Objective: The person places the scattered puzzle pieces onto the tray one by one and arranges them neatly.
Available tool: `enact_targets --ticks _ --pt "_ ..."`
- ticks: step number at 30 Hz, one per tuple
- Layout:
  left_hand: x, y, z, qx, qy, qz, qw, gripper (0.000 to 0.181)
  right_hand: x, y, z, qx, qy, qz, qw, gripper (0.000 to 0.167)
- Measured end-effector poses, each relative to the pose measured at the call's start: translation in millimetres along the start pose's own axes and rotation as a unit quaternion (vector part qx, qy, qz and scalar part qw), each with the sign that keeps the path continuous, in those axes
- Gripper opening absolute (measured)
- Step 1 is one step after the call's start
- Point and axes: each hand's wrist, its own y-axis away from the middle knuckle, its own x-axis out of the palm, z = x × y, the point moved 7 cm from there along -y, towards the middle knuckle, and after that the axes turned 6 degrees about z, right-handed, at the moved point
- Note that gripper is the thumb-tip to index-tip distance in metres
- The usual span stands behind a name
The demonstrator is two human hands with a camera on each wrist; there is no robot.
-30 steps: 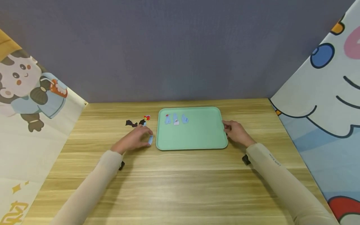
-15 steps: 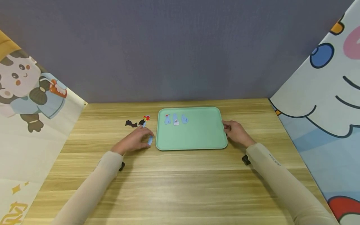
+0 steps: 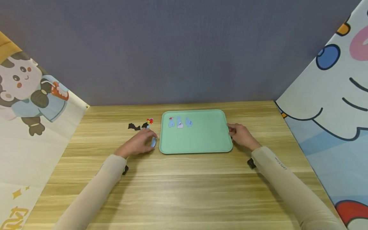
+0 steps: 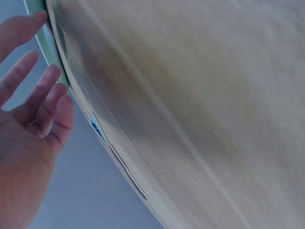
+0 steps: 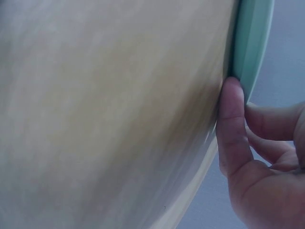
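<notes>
My left hand (image 3: 141, 142) is just left of the green tray (image 3: 201, 143), its thumb and forefinger at opposite ends of a small light blue puzzle piece (image 3: 153, 142). In the left wrist view, the fingers of the left hand (image 4: 28, 109) are gently bent and that piece is mostly hidden. My right hand (image 3: 242, 135) grips the tray's right rim; the right wrist view has its fingertips at the green edge (image 5: 252, 43). On the tray, three flat light blue pieces (image 3: 171, 122) lie in a row along the back left, one with a red patch.
Left of the tray, beyond my left hand, lie a black piece (image 3: 134, 126), a black-and-blue piece (image 3: 145, 125) and a red-and-yellow piece (image 3: 150, 121). Behind the wooden table (image 3: 184, 191) stands a grey partition (image 3: 184, 54), with printed cartoon panels (image 3: 327, 105) at both sides.
The light blue piece by my left hand has shifted very slightly left with the fingers around it. My right hand and the tray have stayed in place.
</notes>
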Motion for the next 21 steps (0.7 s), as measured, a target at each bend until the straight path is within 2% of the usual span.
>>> enact_targets --ticks 4,10,16,21 --pt "-5.5 -1.3 -0.9 -0.011 -0.003 -0.02 0.9997 0.046 0.2 0.0 -0.5 0.004 -0.002 0.0 1.0 0.047" --pt "-16.0 -5.0 -10.1 0.0 -0.005 -0.053 0.9986 0.042 -0.5 0.8 0.7 0.003 0.002 -0.003 1.0 0.047" --pt "-19.2 -11.2 -19.8 0.017 -0.012 -0.059 0.998 0.034 -1.1 0.5 1.6 0.001 0.007 -0.006 1.0 0.046" --pt "-21.3 -18.3 -29.6 0.033 -0.01 -0.064 0.9974 0.034 -1.1 0.1 1.1 0.004 0.007 -0.006 0.9999 0.046"
